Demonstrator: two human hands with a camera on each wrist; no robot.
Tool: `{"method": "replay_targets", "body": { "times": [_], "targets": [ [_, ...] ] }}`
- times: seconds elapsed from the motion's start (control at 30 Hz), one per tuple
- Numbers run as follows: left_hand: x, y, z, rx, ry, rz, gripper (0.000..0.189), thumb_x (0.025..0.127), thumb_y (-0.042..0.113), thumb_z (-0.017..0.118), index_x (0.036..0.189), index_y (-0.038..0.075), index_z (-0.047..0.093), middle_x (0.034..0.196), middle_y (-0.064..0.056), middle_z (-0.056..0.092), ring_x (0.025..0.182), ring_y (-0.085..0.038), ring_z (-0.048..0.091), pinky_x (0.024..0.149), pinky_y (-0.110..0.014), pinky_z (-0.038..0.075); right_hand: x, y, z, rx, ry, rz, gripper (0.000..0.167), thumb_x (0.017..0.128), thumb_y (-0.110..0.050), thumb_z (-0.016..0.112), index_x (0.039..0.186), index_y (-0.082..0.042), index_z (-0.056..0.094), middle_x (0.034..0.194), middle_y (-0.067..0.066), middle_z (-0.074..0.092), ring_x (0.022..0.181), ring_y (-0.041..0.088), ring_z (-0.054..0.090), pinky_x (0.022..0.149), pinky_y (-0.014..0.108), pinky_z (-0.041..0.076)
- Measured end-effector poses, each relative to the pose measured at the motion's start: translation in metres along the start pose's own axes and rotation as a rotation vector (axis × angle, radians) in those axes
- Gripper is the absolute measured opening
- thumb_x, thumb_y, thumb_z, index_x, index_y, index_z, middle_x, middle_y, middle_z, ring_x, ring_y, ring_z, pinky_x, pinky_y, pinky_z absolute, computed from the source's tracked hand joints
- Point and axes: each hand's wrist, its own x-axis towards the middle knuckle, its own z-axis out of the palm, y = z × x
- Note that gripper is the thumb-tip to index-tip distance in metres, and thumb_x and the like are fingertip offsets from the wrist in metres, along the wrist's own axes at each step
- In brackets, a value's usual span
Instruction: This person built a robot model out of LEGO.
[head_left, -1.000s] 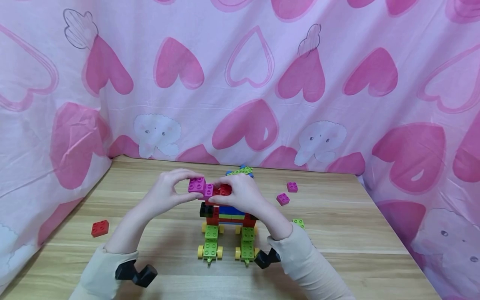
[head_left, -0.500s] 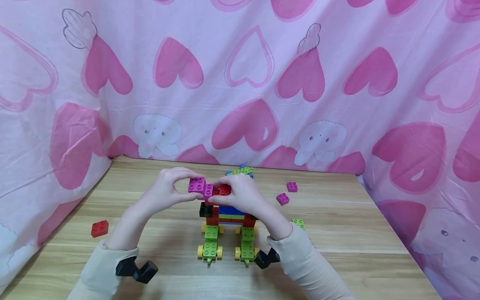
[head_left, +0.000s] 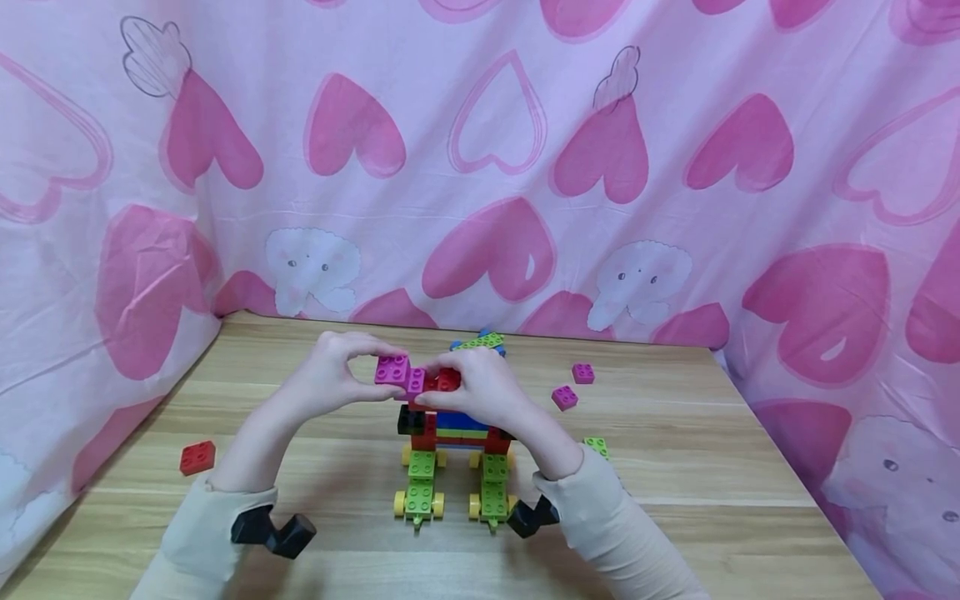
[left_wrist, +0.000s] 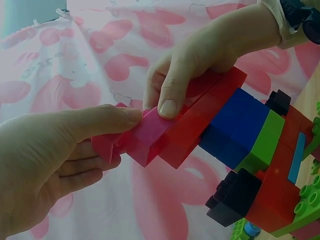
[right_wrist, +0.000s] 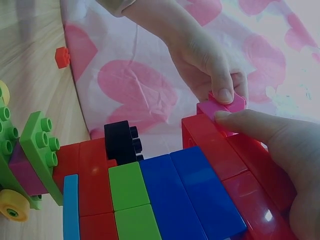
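In the head view my left hand (head_left: 322, 379) pinches an outer magenta building brick (head_left: 392, 368) between thumb and fingers. It joins a second, inner magenta brick (head_left: 416, 382), set slightly lower, at the left end of the top red bricks (head_left: 442, 381). My right hand (head_left: 487, 385) reaches over those red bricks and pinches the inner magenta brick; its thumb (right_wrist: 235, 120) lies on that brick in the right wrist view. Below stand blue bricks (right_wrist: 185, 200), light green ones (right_wrist: 130, 187) and a black brick (left_wrist: 234, 197) sticking out sideways. Green wheeled bases (head_left: 420, 492) carry the whole build.
A loose red brick (head_left: 198, 457) lies at left on the wooden table (head_left: 337, 533). Two magenta bricks (head_left: 582, 373) and a green brick (head_left: 596, 447) lie at right. Behind the build is a green and blue piece (head_left: 480, 342). A heart-patterned curtain (head_left: 487, 167) surrounds the table.
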Motion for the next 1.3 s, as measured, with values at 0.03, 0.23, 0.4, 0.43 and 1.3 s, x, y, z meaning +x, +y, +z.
{"method": "replay_targets", "body": {
  "times": [0.03, 0.23, 0.4, 0.43, 1.3],
  "targets": [
    [0.0005, -0.0007, 0.0003, 0.000, 0.000, 0.000, 0.039, 0.069, 0.011, 0.089, 0.105, 0.004, 0.075, 0.098, -0.008, 0.076, 0.092, -0.024, 0.070, 0.079, -0.037, 0.058, 0.0000, 0.0001, -0.0001, 0.004, -0.002, -0.001, 0.041, 0.085, -0.036, 0.076, 0.119, -0.014, 0.071, 0.093, -0.002, 0.073, 0.073, 0.007, 0.055, 0.062, 0.019, 0.046],
    [0.0018, -0.0009, -0.0004, -0.014, -0.016, -0.013, 0.040, 0.069, 0.014, 0.089, 0.105, 0.005, 0.075, 0.098, -0.007, 0.076, 0.091, -0.023, 0.070, 0.080, -0.036, 0.058, -0.0001, 0.0006, -0.0005, 0.023, -0.010, -0.007, 0.040, 0.085, -0.036, 0.075, 0.118, -0.013, 0.071, 0.095, -0.001, 0.073, 0.074, 0.007, 0.056, 0.061, 0.018, 0.046],
    [0.0029, -0.0011, -0.0008, -0.025, -0.047, -0.037, 0.039, 0.071, 0.016, 0.088, 0.106, 0.006, 0.075, 0.098, -0.006, 0.076, 0.092, -0.022, 0.070, 0.080, -0.034, 0.057, 0.0002, 0.0008, -0.0003, 0.019, -0.004, -0.012, 0.041, 0.085, -0.035, 0.076, 0.119, -0.013, 0.071, 0.093, -0.001, 0.073, 0.072, 0.008, 0.055, 0.060, 0.018, 0.046],
    [0.0031, -0.0010, -0.0008, -0.027, -0.051, -0.040, 0.038, 0.071, 0.016, 0.088, 0.106, 0.006, 0.075, 0.099, -0.006, 0.076, 0.092, -0.022, 0.070, 0.080, -0.033, 0.057, 0.0003, 0.0009, -0.0002, 0.015, -0.004, -0.011, 0.041, 0.085, -0.035, 0.076, 0.119, -0.013, 0.071, 0.091, -0.001, 0.073, 0.071, 0.008, 0.054, 0.060, 0.019, 0.045],
    [0.0027, 0.0028, 0.0029, -0.078, -0.093, -0.144, 0.039, 0.072, 0.011, 0.085, 0.108, 0.007, 0.071, 0.100, -0.003, 0.073, 0.097, -0.021, 0.064, 0.093, -0.054, 0.050, 0.0000, -0.0001, -0.0011, -0.001, -0.019, 0.008, 0.042, 0.085, -0.037, 0.076, 0.119, -0.014, 0.070, 0.095, -0.001, 0.073, 0.074, 0.007, 0.057, 0.063, 0.018, 0.047]
  ]
}}
